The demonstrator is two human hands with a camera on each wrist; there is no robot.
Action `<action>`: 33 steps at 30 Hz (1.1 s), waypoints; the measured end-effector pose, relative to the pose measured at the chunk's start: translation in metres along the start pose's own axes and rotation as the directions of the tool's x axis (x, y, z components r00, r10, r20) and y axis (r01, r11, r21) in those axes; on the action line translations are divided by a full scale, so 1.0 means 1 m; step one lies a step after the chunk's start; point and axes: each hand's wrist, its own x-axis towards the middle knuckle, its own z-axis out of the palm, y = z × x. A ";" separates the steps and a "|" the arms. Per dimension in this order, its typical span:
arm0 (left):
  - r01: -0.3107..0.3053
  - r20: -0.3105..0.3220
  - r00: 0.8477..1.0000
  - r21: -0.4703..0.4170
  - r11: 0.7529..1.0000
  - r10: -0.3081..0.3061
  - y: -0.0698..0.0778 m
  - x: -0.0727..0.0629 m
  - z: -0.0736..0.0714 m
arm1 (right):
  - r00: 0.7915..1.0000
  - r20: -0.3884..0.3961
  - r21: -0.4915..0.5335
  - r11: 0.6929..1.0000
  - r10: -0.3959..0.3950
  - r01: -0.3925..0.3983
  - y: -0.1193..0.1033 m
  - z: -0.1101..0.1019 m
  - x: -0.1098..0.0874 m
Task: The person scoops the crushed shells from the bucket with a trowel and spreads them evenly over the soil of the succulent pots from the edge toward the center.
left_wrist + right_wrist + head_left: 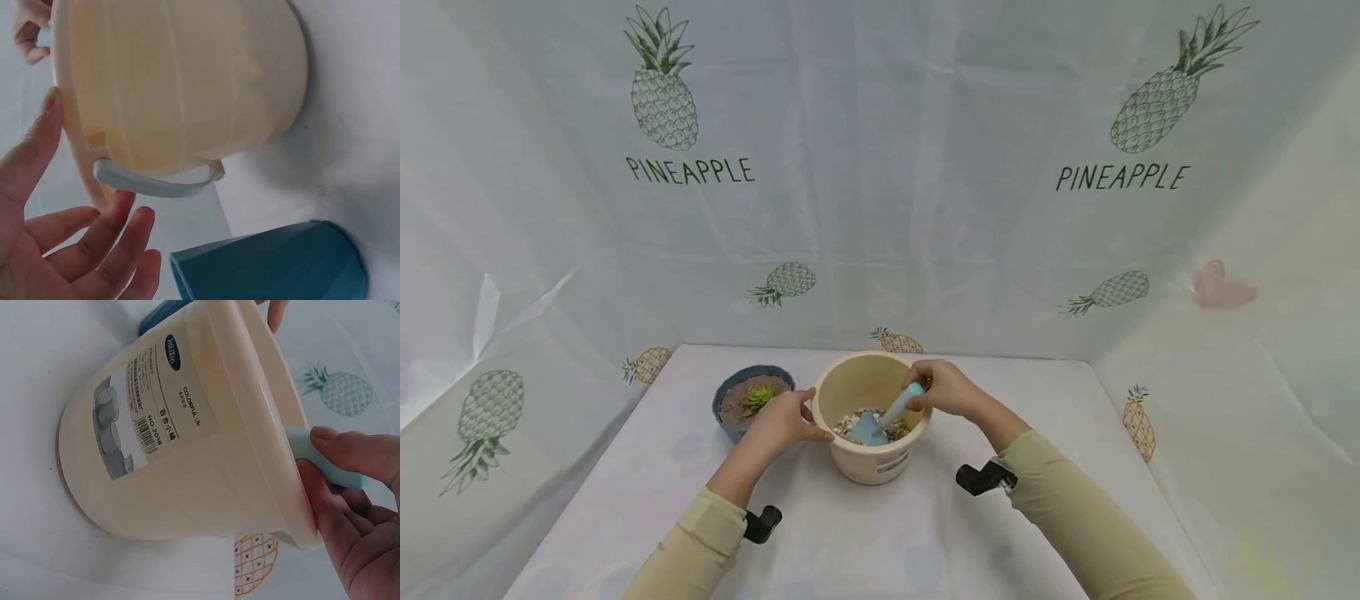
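Near the middle of a pale counter [850, 542], a cream plastic bucket [859, 468] stands upright, with small mixed pebbles [847, 423] spread over its bottom. A person reaches in from the near side with both arms, in beige sleeves [1078, 517]. The right hand [946, 387] grips the pale turquoise handle of a small shovel [868, 429], thumb on one side and fingers on the other. The shovel is inside the bucket, its blue blade down among the pebbles and its handle slanting up to the right, toward the rim. The left hand [784, 421] holds the bucket's left side by the rim, its thumb pressed to the edge and its other fingers bent near a light grey carrying handle [156, 185]. A printed paper label [139, 406] with a barcode and the number 2018 is stuck to the bucket's outer wall. Just left of the bucket, beyond the left hand, sits a dark blue pot [728, 428] of brown soil [733, 405] with a green succulent [758, 397] in it. A small black device [981, 479] shows at each wrist. Behind everything hangs a whitish sheet [880, 167] printed with pineapples and the word PINEAPPLE.
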 end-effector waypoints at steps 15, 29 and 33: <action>0.004 -0.050 0.999 0.164 0.986 0.004 -0.004 -0.003 0.000 | 0.995 -0.027 0.199 0.976 0.097 -0.090 0.001 0.002 -0.005; -0.015 -0.060 0.998 0.123 0.992 0.022 -0.006 -0.010 -0.002 | 0.987 -0.074 0.271 0.955 0.143 -0.118 0.007 -0.002 -0.008; -0.010 -0.061 0.998 0.121 0.993 0.018 -0.007 -0.010 -0.002 | 0.990 -0.070 0.293 0.951 0.123 -0.097 0.009 -0.004 -0.010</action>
